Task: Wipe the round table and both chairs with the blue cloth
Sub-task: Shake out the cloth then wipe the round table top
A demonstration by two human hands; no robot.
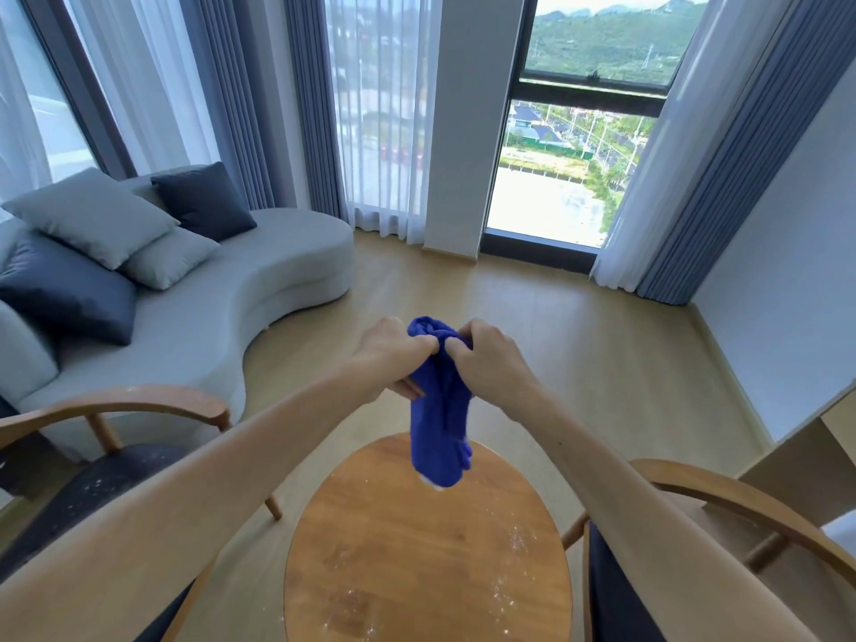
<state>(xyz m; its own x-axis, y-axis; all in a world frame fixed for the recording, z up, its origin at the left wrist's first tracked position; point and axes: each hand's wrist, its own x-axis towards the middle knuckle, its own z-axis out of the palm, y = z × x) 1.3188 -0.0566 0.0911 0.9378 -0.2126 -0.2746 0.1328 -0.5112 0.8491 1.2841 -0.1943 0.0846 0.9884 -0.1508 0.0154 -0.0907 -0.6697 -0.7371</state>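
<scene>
Hanging from two fists above the far edge of the round table (417,549), the blue cloth (437,424) is bunched at its top and trails down in a loose twisted length, its lower end in front of the table's far rim (whether it touches the wood cannot be told). The left hand (393,354) grips the upper left of the bundle, fingers curled tight round the fabric, thumb tucked under against it. The right hand (491,363) clamps the upper right of the same bundle, knuckles up, fingers folded into the cloth, so that the two hands sit just beside each other with a hump of blue rising between them. Both bare forearms reach forward over the table.

White specks and smears lie scattered on the wooden tabletop, thickest toward its right edge. The left chair (125,405), with a curved wooden arm rail and a dark seat dotted with pale specks, stands beside the table's left edge. The right chair (722,502), of the same curved wood, stands at the table's right edge. Beyond them a curved grey sofa (259,289) carries grey and dark cushions before curtained windows.
</scene>
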